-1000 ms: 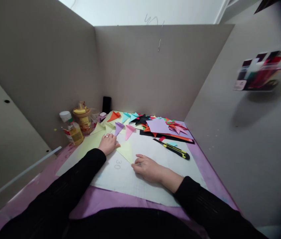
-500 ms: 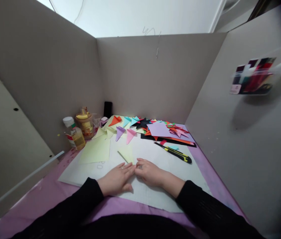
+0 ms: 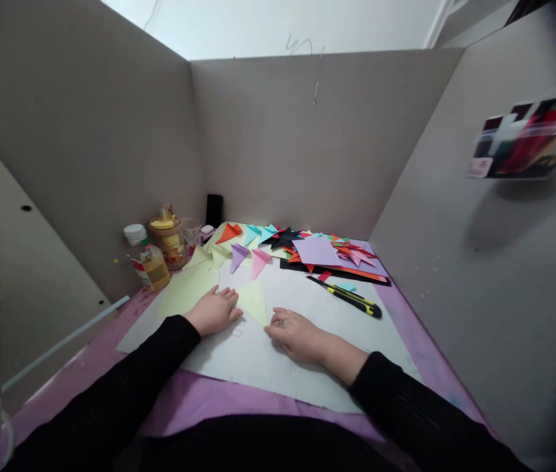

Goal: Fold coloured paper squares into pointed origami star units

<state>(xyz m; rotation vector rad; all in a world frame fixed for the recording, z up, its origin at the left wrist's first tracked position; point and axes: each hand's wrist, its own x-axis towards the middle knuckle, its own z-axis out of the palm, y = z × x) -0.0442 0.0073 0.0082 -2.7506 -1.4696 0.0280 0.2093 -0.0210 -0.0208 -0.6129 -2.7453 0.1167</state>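
A folded piece of pale yellow-green paper [image 3: 254, 300] lies on the white sheet between my hands. At its lower tip, my right hand [image 3: 295, 334] is closed with thumb and fingertips together on the corner. My left hand [image 3: 215, 311] rests flat with its fingers stretched, over the edge of a larger yellow-green sheet [image 3: 184, 286] and just left of the folded paper. Folded paper pieces, one purple [image 3: 238, 257] and one pink [image 3: 260, 261], lie just beyond. A black and yellow utility knife [image 3: 349, 298] is to the right of my hands.
Paper stars and a lilac sheet [image 3: 315, 250] are piled at the back. An oil-like bottle [image 3: 151, 265] and a brown-lidded tub [image 3: 172, 242] stand at the left; a phone [image 3: 214, 210] leans behind. Grey panels [image 3: 282, 144] enclose the table, and pictures [image 3: 521, 141] hang at right.
My left hand has moved left and away from my right hand, off the folded paper onto the larger sheet. The folded paper shows wider now. My right hand has stayed at its tip.
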